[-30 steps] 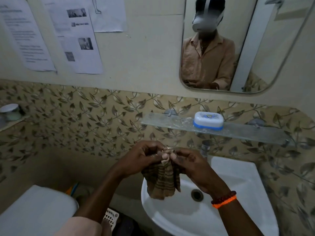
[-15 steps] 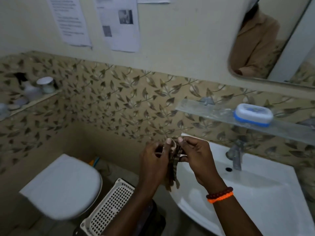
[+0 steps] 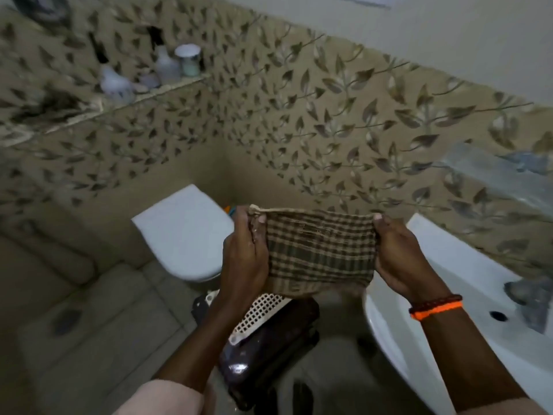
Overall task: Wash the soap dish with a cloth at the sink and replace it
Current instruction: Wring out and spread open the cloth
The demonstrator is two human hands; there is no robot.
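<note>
A brown checked cloth [image 3: 320, 250] is stretched flat between my two hands, in front of me and left of the sink. My left hand [image 3: 245, 253] grips its left edge, thumb on the front. My right hand [image 3: 398, 256], with an orange and brown bracelet on the wrist, pinches its right edge. The white sink [image 3: 449, 295] lies at the right, its tap [image 3: 529, 301] blurred at the frame edge. The soap dish is out of view; only the left end of the glass shelf [image 3: 490, 175] shows.
A white toilet with closed lid [image 3: 185, 232] stands left of my hands. Below them a white perforated basket [image 3: 260, 313] rests on a dark container [image 3: 269, 354]. A wall ledge [image 3: 125, 97] at upper left holds bottles and a jar. Tiled floor lies below.
My view has swung left and down, away from the mirror and soap dish. My hands have pulled apart and spread the bunched cloth out flat.
</note>
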